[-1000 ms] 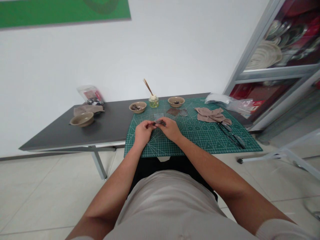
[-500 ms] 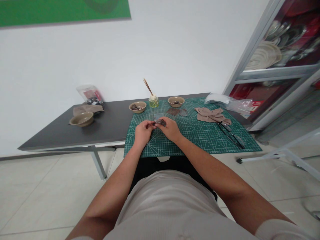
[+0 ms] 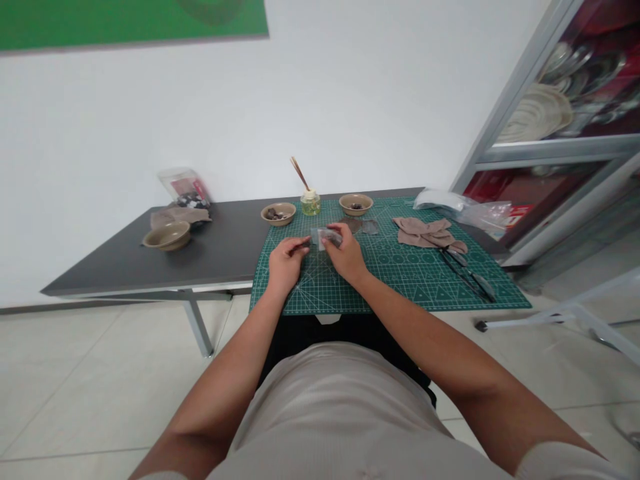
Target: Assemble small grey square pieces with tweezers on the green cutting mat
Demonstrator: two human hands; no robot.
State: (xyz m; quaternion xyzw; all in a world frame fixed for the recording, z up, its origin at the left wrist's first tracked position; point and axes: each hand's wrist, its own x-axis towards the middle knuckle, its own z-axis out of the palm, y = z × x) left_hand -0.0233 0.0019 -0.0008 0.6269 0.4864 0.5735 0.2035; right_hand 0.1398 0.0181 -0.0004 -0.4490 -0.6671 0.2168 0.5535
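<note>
My right hand (image 3: 349, 259) pinches a small clear plastic bag (image 3: 325, 237) above the green cutting mat (image 3: 400, 267). To its left, my left hand (image 3: 286, 265) has thumb and fingers pressed together; a small dark thing seems to be at the fingertips, too small to name. A gap separates the two hands. Behind them lie a flat brown piece (image 3: 353, 226), partly hidden by my right hand, and another small clear bag (image 3: 370, 227). Two tan bowls, one at left (image 3: 278, 214) and one at right (image 3: 356, 204), hold dark bits.
Between the bowls stands a glass jar (image 3: 311, 204) with thin sticks. At right are a crumpled brown cloth (image 3: 423, 232), eyeglasses (image 3: 467, 273) and a plastic bag (image 3: 465, 207). Leftward on the dark table (image 3: 225, 247) sit a third bowl (image 3: 167, 237) and a clear container (image 3: 184, 187).
My hands, together before, have moved apart. The small clear bag now shows more fully in my right hand. The view has shifted slightly.
</note>
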